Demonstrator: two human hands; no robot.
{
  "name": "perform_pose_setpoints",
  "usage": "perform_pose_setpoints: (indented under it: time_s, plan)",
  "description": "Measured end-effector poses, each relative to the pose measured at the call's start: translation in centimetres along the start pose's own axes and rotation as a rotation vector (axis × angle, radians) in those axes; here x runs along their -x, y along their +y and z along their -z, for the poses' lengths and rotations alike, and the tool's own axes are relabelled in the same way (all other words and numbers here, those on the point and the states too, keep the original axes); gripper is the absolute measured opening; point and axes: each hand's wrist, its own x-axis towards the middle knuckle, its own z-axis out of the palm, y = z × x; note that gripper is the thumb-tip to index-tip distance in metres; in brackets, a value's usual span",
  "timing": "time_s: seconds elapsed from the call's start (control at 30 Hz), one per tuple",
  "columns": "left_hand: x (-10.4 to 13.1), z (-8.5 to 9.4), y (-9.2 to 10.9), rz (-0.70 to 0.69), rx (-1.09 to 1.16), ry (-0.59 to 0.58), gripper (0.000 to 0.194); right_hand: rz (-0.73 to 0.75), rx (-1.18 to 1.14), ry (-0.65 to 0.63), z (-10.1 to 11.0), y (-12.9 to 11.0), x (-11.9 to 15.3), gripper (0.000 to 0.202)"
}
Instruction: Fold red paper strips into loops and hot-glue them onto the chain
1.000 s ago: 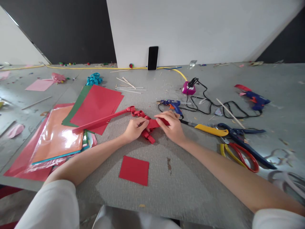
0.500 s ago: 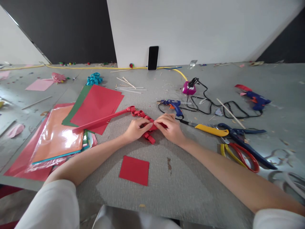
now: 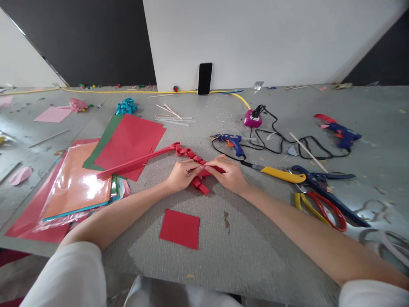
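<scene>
Fingertips of my left hand [image 3: 181,175] and my right hand [image 3: 231,175] nearly meet at the middle of the table, both pinching red paper. The folded red paper strip [image 3: 202,186] shows below and between my fingers; its exact shape there is partly hidden. Behind my left hand lies a curled chain of red paper loops [image 3: 182,150]. A long, narrow red paper stick [image 3: 137,160] runs from it to the left, over the coloured sheets. Nearer to me, a red paper square [image 3: 180,228] lies flat on the table.
On the left are red sheets [image 3: 131,140] and a plastic-wrapped paper pack [image 3: 79,179]. To the right lie a blue glue gun [image 3: 234,141], a yellow cutter [image 3: 283,174], blue-handled pliers [image 3: 332,196] and scissors [image 3: 332,213]. A phone [image 3: 205,79] leans at the back.
Both hands stay in nearly the same place, with small finger shifts on the red paper. The lower end of the folded strip has dipped slightly.
</scene>
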Motion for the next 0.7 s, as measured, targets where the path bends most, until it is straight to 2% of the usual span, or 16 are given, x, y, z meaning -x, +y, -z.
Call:
perform_pose_setpoints:
  time_s: [0.27,0.43,0.7]
  plan:
    - [0.1,0.1,0.6,-0.015,-0.037,0.013,0.045,-0.051,0.003,0.048,0.0,-0.2,-0.1,0.025]
    - [-0.1,0.3,1.2,0.03,0.002,0.018,0.044,-0.151,0.01,0.108,0.1,0.3,-0.1,0.025]
    - [-0.1,0.4,1.3,0.103,0.035,0.038,0.044,-0.247,-0.033,0.134,0.3,0.7,-0.3,0.03]
